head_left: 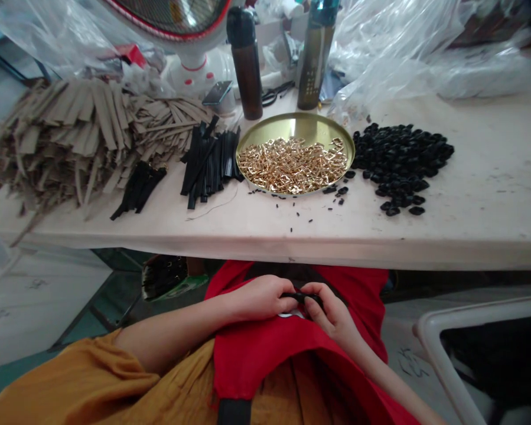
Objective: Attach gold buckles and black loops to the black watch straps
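Observation:
Over my lap, in front of the red apron (247,360), my left hand (267,298) pinches one end of a short black strip (297,296). The fingers of my right hand (329,310) are closed around its other end, so both ends are partly hidden. On the table beyond lies a round gold tray (295,125) with many small gold metal buckles (292,165). To its left are black flat strips (209,165) and a smaller bunch of black straps (139,188) with gold at the top. Small black pieces (402,156) are heaped to its right.
Beige strips (79,124) are piled at the table's left. Behind the tray stand a dark bottle (246,68), a tall flask (316,59), scissors (276,94), a phone (218,93) and a fan (192,62). A white bin (442,348) with black contents is at lower right.

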The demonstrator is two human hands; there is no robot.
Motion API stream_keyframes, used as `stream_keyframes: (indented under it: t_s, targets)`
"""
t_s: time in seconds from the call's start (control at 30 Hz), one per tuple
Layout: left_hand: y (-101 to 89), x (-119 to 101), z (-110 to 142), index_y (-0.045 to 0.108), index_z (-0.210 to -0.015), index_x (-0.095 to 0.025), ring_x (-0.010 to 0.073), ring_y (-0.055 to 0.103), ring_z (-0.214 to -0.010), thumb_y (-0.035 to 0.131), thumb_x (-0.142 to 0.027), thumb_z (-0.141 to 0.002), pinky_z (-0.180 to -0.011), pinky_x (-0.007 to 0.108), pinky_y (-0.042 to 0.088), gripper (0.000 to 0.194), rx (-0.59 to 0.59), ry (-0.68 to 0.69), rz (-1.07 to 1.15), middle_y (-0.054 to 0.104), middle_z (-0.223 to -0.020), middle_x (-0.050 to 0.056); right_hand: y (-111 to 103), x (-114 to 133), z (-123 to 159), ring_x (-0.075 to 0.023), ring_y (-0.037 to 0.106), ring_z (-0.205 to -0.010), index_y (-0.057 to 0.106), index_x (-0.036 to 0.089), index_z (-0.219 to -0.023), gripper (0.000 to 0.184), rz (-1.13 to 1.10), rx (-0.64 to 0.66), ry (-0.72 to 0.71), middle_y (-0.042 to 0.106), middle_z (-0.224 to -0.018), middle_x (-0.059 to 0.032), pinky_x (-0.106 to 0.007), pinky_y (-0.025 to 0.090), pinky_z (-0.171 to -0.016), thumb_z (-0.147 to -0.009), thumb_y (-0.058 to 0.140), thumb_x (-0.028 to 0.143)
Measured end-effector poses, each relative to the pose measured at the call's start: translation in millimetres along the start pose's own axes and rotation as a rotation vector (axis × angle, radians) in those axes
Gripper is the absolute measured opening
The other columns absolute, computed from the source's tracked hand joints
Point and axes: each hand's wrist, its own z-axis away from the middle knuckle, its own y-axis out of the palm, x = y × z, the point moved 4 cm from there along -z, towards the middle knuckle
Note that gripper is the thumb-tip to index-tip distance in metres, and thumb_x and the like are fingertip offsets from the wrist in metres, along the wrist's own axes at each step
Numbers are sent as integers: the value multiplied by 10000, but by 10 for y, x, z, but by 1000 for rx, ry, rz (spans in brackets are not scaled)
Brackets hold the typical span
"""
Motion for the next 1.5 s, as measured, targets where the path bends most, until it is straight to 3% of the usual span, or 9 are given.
stream_keyframes:
  t_s: [0.1,0.33,0.63,0.8,0.97,1.13,1.33,1.5]
  targets:
    - [36,44,-28,612,-812,-150,107,479,-613,462,-284,-768,-543,184,319,206,12,-7,55,582,-695,-9,13,-11,-3,-139,546,-596,494,191,-922,210,-34,1,4,575,-704,-18,-244,438,-537,-820,409,353]
    - [-34,63,29,582,-780,-141,83,397,-579,472,-275,-751,-522,176,296,176,173,-12,261,463,-625,-44,3,-33,-40,-114,483,-539,458,197,-904,170,-178,82,68,508,-634,24,-229,396,-493,-832,412,345]
    - [144,160,-21,578,-763,-134,69,338,-518,496,-363,-740,-465,174,259,244,135,-91,337,404,-572,-55,100,-71,-29,-100,441,-482,435,208,-841,271,-403,71,203,453,-568,55,-224,353,-454,-769,473,466]
    - [81,132,-27,594,-792,-134,82,385,-540,482,-375,-743,-483,181,286,271,113,-110,287,459,-593,-43,149,-105,-51,-90,406,-428,424,209,-846,323,-444,103,271,435,-528,67,-209,313,-406,-765,441,521]
    - [-15,114,-11,600,-833,-137,90,425,-584,497,-320,-726,-508,178,301,236,86,-101,191,503,-645,-33,52,-129,-61,-117,469,-500,447,204,-890,257,-223,53,151,484,-589,33,-228,361,-445,-822,394,446]
    - [121,150,-16,586,-799,-131,74,373,-534,488,-322,-735,-486,173,288,224,115,-96,358,439,-595,-47,36,-124,-42,-127,500,-550,461,200,-907,213,-100,46,54,509,-665,8,-238,392,-479,-838,376,383]
    - [163,137,-53,585,-822,-147,92,432,-595,463,-261,-739,-539,179,325,186,53,-37,275,508,-666,-34,118,-163,-38,-125,472,-512,453,194,-907,202,-91,48,7,478,-603,25,-236,385,-466,-838,367,363]
    - [111,147,-36,558,-733,-138,76,371,-534,443,-310,-769,-482,173,285,210,171,-77,271,421,-588,-45,101,-188,-71,-135,524,-596,463,195,-913,195,-63,53,-5,533,-680,0,-252,439,-562,-852,346,339]
